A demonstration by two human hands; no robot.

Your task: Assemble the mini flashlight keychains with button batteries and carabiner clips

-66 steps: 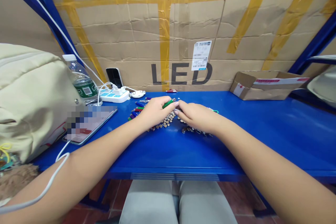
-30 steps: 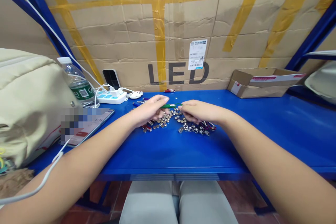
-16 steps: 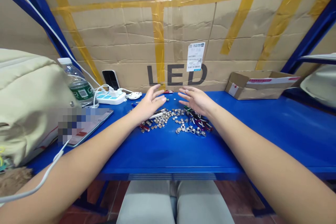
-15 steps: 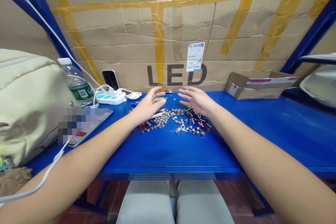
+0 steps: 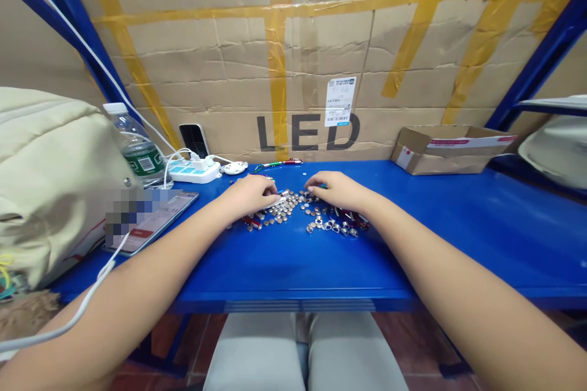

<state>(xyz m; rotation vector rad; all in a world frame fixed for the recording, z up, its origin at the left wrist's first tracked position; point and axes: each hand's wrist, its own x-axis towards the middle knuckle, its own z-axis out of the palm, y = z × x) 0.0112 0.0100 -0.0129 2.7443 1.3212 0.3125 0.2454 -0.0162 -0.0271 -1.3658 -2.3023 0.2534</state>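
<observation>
Across the middle of a blue steel bench (image 5: pixel 463 244), two hands work over a loose spread of small parts. Small silver discs (image 5: pixel 284 211) lie in a dense patch, with hex nuts (image 5: pixel 328 226) toward the right and coloured pen-shaped barrels (image 5: pixel 355 221) bunched at the right end. The left hand (image 5: pixel 250 194) lies palm down and only half curled, its fingertips (image 5: pixel 275 193) over a slim silver tube (image 5: pixel 280 198) at the patch's far left edge; whether it grips that tube I cannot tell. The right hand (image 5: pixel 338 190) is also palm down, fingers curled onto the parts, and what it has hold of is hidden. Sorting through the heap looks like the work in hand, though that is only a judgement. Parts this small and close call for pinching with the fingertips. A green-and-red pen (image 5: pixel 279 163) lies apart at the far edge, near a white power strip (image 5: pixel 192 171).
</observation>
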